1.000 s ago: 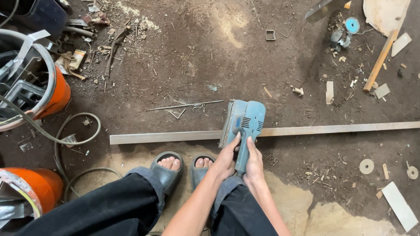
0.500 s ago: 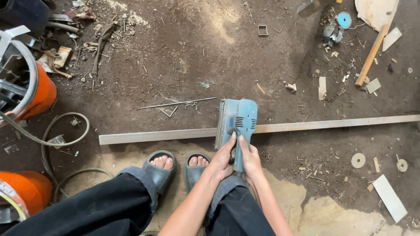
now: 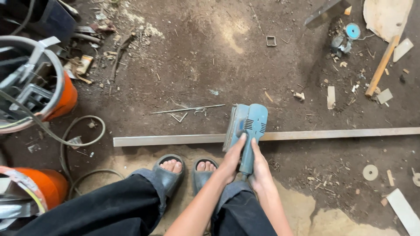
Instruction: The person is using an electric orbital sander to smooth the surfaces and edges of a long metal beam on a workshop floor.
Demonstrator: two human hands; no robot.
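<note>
One package showed, up at the left: a small crumpled carton (image 3: 83, 64), tan with an orange patch on its face. It lay flat on the dirt floor (image 3: 210, 65) among scraps and twigs, just beside the upper side of the orange bucket (image 3: 65, 98). It was squashed out of its box shape, with one end bent up. It sat well apart from the blue sander (image 3: 249, 124) at the middle of the view. Any print on the carton was too small to tell.
</note>
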